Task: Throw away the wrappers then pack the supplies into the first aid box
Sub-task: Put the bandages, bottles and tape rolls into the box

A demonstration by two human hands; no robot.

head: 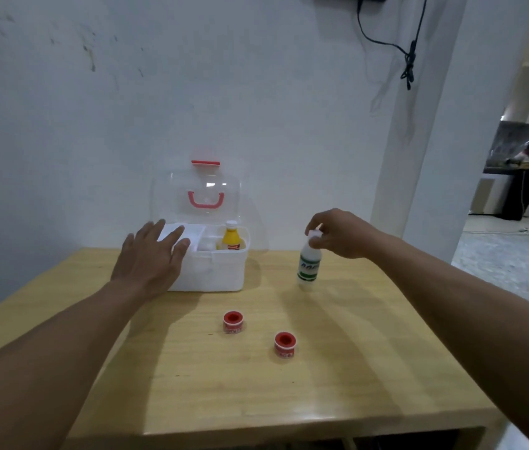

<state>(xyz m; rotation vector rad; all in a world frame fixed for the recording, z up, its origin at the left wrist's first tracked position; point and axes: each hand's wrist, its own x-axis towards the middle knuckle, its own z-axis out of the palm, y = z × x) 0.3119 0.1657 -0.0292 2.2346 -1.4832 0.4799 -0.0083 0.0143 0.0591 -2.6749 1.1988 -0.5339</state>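
Holding one white bottle, two red tape rolls, one open box

I saw the white first aid box standing open at the back of the worktop, its clear lid with the red handle raised upright. A yellow bottle stood upright in its right compartment. A white bottle with a green label was tilted, gripped by its cap. Two red tape rolls lay flat nearer me, apart.
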